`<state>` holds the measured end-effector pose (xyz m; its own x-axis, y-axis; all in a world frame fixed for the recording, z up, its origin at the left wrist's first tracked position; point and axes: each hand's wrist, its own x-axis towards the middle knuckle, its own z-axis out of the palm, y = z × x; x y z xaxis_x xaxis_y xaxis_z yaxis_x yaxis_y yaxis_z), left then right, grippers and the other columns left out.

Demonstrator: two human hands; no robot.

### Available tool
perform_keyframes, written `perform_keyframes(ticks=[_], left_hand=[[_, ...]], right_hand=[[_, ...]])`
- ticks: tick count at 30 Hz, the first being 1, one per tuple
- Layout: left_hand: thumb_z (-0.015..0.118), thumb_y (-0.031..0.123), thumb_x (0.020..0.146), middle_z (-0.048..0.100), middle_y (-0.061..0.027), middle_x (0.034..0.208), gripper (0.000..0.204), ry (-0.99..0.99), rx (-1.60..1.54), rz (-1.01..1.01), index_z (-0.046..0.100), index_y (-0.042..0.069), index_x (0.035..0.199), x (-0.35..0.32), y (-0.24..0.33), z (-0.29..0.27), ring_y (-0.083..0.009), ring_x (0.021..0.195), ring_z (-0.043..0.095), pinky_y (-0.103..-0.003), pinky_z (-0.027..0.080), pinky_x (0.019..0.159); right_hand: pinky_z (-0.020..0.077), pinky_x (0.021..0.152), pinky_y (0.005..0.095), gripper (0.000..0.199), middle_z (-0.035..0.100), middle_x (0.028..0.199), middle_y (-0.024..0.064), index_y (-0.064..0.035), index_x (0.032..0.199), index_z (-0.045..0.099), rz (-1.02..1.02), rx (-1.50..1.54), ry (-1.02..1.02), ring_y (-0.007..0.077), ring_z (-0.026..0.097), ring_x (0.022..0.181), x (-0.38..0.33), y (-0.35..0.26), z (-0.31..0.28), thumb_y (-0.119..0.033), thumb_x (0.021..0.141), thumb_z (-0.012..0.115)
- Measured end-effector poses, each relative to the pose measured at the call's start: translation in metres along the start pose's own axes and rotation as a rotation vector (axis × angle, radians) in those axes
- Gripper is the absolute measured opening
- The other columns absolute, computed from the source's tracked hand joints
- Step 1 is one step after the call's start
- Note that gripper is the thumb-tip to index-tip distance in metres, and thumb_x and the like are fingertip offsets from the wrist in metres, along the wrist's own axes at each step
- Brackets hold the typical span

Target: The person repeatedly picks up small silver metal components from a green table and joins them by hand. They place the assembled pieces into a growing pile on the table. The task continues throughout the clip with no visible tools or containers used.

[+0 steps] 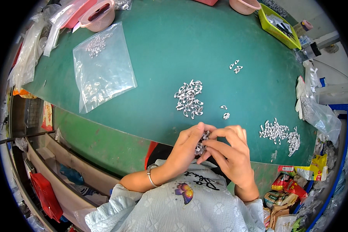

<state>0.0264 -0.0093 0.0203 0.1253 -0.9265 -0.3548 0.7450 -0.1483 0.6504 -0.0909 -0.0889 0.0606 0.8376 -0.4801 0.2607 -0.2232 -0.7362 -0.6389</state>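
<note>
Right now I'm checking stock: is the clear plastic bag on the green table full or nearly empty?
Nearly empty: the clear plastic bag lies flat on the green table, with only a small cluster of metal pieces near its top.

- The person wears a pale grey-blue top (174,210) of soft fabric with a faint flower pattern pressed into it.
- A butterfly motif (184,192) in purple, orange and yellow sits on the chest, with dark looping script beside it.
- The sleeves are short and loose, leaving both forearms bare.
- A thin silver bangle (151,174) circles the left wrist.
- The left hand (187,145) and the right hand (228,149) are bare, without gloves.
</note>
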Motion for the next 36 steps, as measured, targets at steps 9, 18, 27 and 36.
perform_keyframes(ticks=[9, 18, 27, 36], left_hand=[[0.032, 0.029, 0.097, 0.050, -0.0037, 0.065, 0.037, -0.023, 0.004, 0.017, 0.052, -0.003, 0.097, -0.003, 0.002, 0.000, -0.0056, 0.046, 0.041, -0.019, 0.030, 0.040], [0.053, 0.010, 0.087, 0.053, -0.0031, 0.074, 0.013, 0.027, -0.054, 0.063, 0.056, 0.000, 0.094, -0.007, 0.008, 0.007, -0.0054, 0.055, 0.044, -0.018, 0.031, 0.044], [0.064, -0.003, 0.075, 0.053, -0.0005, 0.075, 0.013, 0.008, 0.265, 0.332, 0.064, 0.000, 0.087, -0.008, 0.006, 0.008, -0.0055, 0.068, 0.046, -0.020, 0.035, 0.059], [0.064, -0.004, 0.075, 0.056, -0.0037, 0.079, 0.013, -0.061, 0.267, 0.381, 0.065, 0.000, 0.088, -0.009, 0.009, 0.008, -0.0081, 0.070, 0.049, -0.021, 0.039, 0.061]], right_hand=[[0.0336, 0.067, 0.0312, 0.017, 0.057, 0.085, 0.0032, -0.0029, 0.081, 0.062, -0.015, -0.037, 0.074, 0.0197, 0.049, 0.077, 0.002, -0.001, 0.000, -0.002, 0.066, 0.067], [0.0410, 0.075, 0.0277, 0.013, 0.057, 0.093, 0.0124, 0.0038, 0.088, 0.058, 0.307, 0.833, 0.316, 0.0170, 0.051, 0.084, -0.015, 0.012, 0.013, 0.007, 0.076, 0.059], [0.0422, 0.079, 0.0295, 0.014, 0.053, 0.098, 0.0139, 0.0054, 0.090, 0.056, 0.261, 1.016, 0.343, 0.0173, 0.051, 0.089, -0.021, 0.007, 0.016, 0.011, 0.078, 0.055], [0.0423, 0.079, 0.0301, 0.016, 0.054, 0.096, 0.0139, 0.0050, 0.089, 0.057, 0.240, 0.987, 0.366, 0.0188, 0.051, 0.090, -0.022, 0.003, 0.015, 0.012, 0.075, 0.056]])
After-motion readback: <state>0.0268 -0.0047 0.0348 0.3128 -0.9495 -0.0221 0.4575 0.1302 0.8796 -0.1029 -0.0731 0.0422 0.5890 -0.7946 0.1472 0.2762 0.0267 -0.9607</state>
